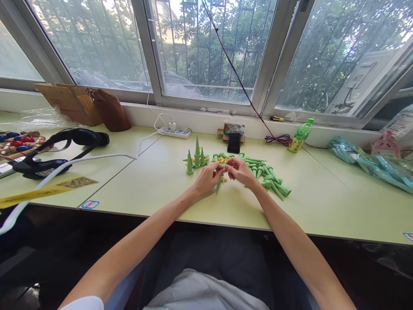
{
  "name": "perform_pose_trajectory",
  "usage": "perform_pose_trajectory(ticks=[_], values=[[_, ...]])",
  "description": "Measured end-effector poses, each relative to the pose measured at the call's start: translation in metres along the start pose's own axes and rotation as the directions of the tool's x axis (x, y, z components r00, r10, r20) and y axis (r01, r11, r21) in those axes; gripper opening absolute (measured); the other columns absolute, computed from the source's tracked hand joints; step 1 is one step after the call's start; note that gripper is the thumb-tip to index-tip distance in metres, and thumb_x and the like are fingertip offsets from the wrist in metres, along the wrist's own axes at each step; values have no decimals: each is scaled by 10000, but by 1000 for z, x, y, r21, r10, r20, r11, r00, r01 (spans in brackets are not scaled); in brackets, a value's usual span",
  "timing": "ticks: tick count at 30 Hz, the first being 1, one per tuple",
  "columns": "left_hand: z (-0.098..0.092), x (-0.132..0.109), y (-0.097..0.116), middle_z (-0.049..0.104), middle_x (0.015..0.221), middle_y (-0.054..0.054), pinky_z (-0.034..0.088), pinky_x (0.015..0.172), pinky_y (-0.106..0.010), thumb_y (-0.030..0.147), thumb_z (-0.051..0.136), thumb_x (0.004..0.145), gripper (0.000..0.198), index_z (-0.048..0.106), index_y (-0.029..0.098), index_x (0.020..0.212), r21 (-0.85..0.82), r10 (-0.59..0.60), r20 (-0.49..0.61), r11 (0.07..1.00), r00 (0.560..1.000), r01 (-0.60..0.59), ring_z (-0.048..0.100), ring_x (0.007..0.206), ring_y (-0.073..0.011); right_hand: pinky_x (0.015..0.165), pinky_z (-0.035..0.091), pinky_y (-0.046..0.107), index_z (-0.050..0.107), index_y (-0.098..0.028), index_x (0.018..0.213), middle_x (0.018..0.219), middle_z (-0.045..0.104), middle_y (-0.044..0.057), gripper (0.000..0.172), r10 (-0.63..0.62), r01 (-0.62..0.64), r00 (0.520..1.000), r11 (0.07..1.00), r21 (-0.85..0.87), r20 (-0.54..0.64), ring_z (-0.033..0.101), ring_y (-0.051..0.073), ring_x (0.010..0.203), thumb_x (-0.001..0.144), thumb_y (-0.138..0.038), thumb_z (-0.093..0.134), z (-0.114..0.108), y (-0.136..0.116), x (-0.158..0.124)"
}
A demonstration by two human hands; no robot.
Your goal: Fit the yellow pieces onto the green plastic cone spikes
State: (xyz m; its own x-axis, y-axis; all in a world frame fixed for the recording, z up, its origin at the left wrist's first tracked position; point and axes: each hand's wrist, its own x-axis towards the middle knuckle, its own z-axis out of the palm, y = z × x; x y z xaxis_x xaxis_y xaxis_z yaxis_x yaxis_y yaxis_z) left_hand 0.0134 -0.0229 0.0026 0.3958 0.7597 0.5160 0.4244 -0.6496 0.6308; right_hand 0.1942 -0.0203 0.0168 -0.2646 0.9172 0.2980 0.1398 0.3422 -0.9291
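Note:
My left hand is closed around a green plastic plant watering spike, whose pointed end hangs downward below the fingers. The fingertips of my right hand are pinched together at the upper end of that spike, touching or almost touching my left fingers. Whatever is between the right fingertips is too small to tell. Several green spikes stand point-up just beyond my left hand. Many more lie in a loose heap to the right of my right hand. Small yellow pieces are scattered behind both hands.
A phone leans at the back. Near the window are a power strip, a coiled cable and a green bottle. A black headset and white cable occupy the left; teal plastic bags lie right.

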Motion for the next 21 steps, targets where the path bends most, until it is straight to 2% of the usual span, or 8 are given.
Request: perform_pose_trajectory(ticks=[3,12,17,21], values=[[0,0,-2,664,802,-28,432,617,-255,315,508,979,213,624,162,887,25,-19,-30,1000,999,19,539,626,-117,420,387,238,532,-205,839,616,604,-34,358,2,-1,999,1000,17,-37,490,89,431,792,-531,671,-1,4,2],[1,1,-3,633,780,-16,408,604,-239,275,514,962,170,586,170,849,20,9,-92,1000,996,-7,522,611,-107,414,388,244,578,-191,811,658,640,-3,371,-21,20,999,1000,-2,-31,497,92,424,806,-552,665,-1,7,4],[0,1,-1,604,720,15,381,579,-238,244,530,943,120,607,175,1005,53,-33,-131,998,991,40,483,547,-99,404,371,258,558,-207,760,618,593,-13,382,-35,37,983,999,9,-180,461,94,403,818,-574,645,-4,13,7],[0,0,-3,585,664,24,378,603,-254,257,538,934,201,646,172,1081,110,-81,-39,990,996,85,518,571,-123,393,355,265,541,-215,752,588,565,-22,398,-17,27,962,999,31,-273,432,95,386,810,-597,637,-7,15,9]])
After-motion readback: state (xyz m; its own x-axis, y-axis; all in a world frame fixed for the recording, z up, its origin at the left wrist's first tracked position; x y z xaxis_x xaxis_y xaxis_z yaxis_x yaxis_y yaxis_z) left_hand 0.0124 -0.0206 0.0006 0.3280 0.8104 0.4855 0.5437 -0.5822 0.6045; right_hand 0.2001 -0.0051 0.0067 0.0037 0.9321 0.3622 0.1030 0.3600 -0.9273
